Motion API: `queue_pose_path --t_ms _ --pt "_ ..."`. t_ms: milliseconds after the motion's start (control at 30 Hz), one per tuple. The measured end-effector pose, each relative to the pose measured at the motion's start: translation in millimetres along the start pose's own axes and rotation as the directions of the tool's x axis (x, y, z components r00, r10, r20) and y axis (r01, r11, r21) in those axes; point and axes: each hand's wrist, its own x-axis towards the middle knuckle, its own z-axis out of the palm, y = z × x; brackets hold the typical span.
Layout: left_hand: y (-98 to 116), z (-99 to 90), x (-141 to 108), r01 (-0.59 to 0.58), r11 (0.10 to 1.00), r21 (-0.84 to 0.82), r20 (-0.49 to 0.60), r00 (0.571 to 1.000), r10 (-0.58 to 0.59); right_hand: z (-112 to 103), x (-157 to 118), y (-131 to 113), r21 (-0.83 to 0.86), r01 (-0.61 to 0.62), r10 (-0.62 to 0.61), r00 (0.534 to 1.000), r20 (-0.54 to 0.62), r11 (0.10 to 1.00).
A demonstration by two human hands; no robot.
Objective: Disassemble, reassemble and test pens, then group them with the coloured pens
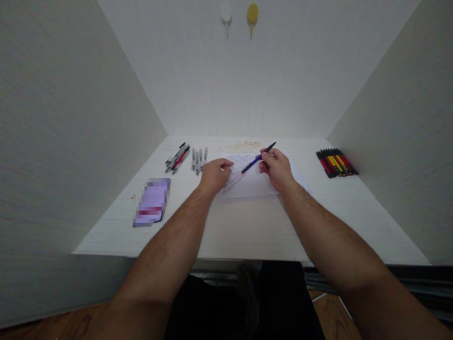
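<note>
Between the thumb and fingers of my right hand [278,169] is a blue pen [252,164] with a black end, held slantwise over the paper, its black end pointing up and right. White paper sheets [253,186] with rows of marks on their left part lie under both hands. My left hand [215,174] rests at the left edge of the sheets, fingers curled, thumb and forefinger near each other; whether anything small is between them cannot be made out.
Left of the paper lie several clear pen parts [200,160], a group of pens [178,158] and a phone [153,200]. Several black, red and yellow pens [336,163] lie at the right. Walls enclose the table [244,231]; two hooks hang on the back wall.
</note>
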Motion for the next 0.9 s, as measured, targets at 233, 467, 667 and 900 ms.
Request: queue_pose_path --t_ms 233,467,667,900 --pt "-6.0 2.8 0.7 -0.058 0.992 0.115 0.164 0.986 0.038 -0.2 4.3 0.3 -0.052 0.04 -0.048 0.986 -0.159 0.998" --pt "-4.1 3.6 1.7 -0.021 0.999 0.046 0.154 0.988 0.014 -5.3 4.5 -3.0 -0.077 0.028 -0.032 0.998 -0.048 0.997" --pt "-7.9 6.9 3.0 -0.059 0.995 0.076 0.136 0.99 0.048 -6.7 6.3 8.6 -0.138 0.064 -0.067 0.998 -0.013 0.988" --pt "-2.5 6.9 2.6 -0.08 0.982 0.169 0.149 0.987 0.055 -10.9 10.1 24.2 -0.441 0.175 -0.169 0.984 0.053 0.88"
